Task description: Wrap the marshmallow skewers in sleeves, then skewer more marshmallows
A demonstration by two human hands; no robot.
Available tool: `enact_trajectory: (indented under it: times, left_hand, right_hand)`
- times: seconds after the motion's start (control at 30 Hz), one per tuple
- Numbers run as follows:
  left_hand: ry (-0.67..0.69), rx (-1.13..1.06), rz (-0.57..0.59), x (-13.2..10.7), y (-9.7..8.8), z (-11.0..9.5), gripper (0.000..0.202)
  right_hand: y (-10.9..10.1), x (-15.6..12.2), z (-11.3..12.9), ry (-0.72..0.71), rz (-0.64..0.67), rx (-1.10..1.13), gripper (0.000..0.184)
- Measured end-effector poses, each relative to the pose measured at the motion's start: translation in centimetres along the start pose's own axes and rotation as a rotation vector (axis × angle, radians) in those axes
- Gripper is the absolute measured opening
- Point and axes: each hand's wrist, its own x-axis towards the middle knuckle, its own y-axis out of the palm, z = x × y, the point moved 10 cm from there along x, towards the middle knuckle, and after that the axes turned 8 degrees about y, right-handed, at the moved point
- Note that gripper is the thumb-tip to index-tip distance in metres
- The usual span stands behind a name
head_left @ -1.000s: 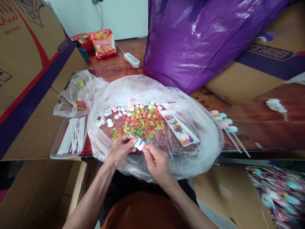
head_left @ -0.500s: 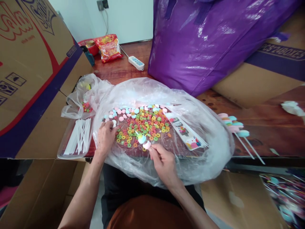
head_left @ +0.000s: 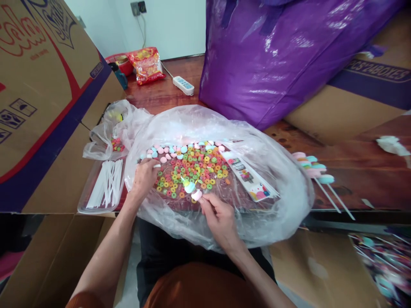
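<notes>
My right hand (head_left: 220,218) is pinched on a skewer of sweets, its pink marshmallow (head_left: 196,195) at the fingertips. Beyond that on the skewer come a blue marshmallow (head_left: 190,187) and a yellow-green piece; the stick itself is mostly hidden. Closed at the left of the spread, my left hand (head_left: 146,176) has a white marshmallow (head_left: 157,166) at its fingertips. Between and beyond my hands lie many coloured cereal rings (head_left: 199,164), with pink, blue and white marshmallows (head_left: 163,159) along their far and left sides, all on a clear plastic sheet (head_left: 282,201).
White sticks (head_left: 107,184) fill a clear tray at left, near a plastic bag (head_left: 96,145). Printed wrappers (head_left: 248,177) lie right of the rings. Finished marshmallow skewers (head_left: 313,169) rest farther right. A purple bag (head_left: 257,64) and cardboard boxes (head_left: 58,119) stand around the table.
My left hand has closed on the white marshmallow at its fingertips, which now shows edge-on. My right hand holds the skewer nearly still, shifted slightly left.
</notes>
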Motion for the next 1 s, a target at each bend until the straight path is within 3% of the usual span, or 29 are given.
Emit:
enact_trajectory:
  times: [0.1, 0.17, 0.23, 0.4, 0.57, 0.7, 0.93, 1.0]
  left_hand:
    - [-0.176, -0.429, -0.01, -0.8, 0.7, 0.8, 0.019]
    - [-0.252, -0.745, 0.087, -1.7, 2.7, -0.1, 0.029]
    - [-0.25, -0.862, 0.183, -2.4, 4.2, -1.5, 0.03]
    - [-0.144, -0.558, 0.127, -2.2, 3.5, -2.3, 0.016]
    - [-0.125, -0.687, 0.199, -2.3, 3.6, -2.9, 0.02]
    - [-0.105, -0.629, 0.251, -2.4, 3.6, -3.7, 0.022]
    - [0.085, -0.152, 0.245, -1.6, 3.3, -6.0, 0.002]
    - [0.117, 0.001, 0.228, -1.7, 3.2, -6.4, 0.008]
  right_hand:
    - [-0.2, 0.0, 0.0, 0.012, -0.003, 0.013, 0.023]
    - [-0.2, 0.0, -0.2, 0.026, -0.004, 0.028, 0.023]
    - [-0.3, -0.1, -0.3, 0.036, -0.002, 0.037, 0.022]
    - [-0.3, -0.1, -0.5, 0.052, 0.004, 0.029, 0.023]
    - [-0.5, -0.1, -0.3, 0.047, -0.002, 0.035, 0.023]
    - [-0.4, -0.1, -0.2, 0.037, -0.007, 0.037, 0.023]
    - [-0.3, -0.1, 0.0, 0.025, -0.002, -0.012, 0.024]
    - [-0.3, -0.1, 0.1, 0.021, -0.005, -0.029, 0.024]
